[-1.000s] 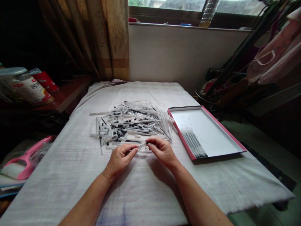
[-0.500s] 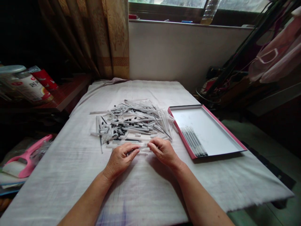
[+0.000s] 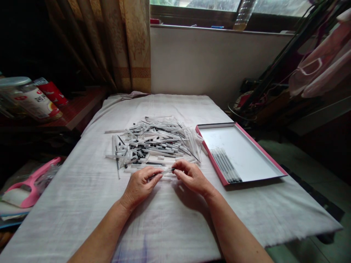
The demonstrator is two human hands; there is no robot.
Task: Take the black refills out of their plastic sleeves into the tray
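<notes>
In front of the pile, my left hand (image 3: 144, 182) is closed around a clear pen barrel (image 3: 166, 171) that points to the right. Thumb and forefinger of my right hand (image 3: 189, 175) pinch a small black pen part (image 3: 173, 170) at the barrel's right end; whether the two are joined I cannot tell. Beyond both hands lies a loose pile of pen parts (image 3: 161, 138): clear barrels, thin black refills, caps and small black pieces. Under my right hand a small pale piece (image 3: 181, 188) shows, blurred.
A shallow pink-edged box lid (image 3: 257, 160) lies to the right, with a row of pens (image 3: 225, 166) along its left side. White cloth (image 3: 90, 190) covers the table. Pink-handled scissors (image 3: 34, 182) and a jar (image 3: 33, 98) are off to the left.
A black part now shows at my right fingertips, which have parted slightly. A small pale piece has appeared below my right hand. My left hand keeps its place.
</notes>
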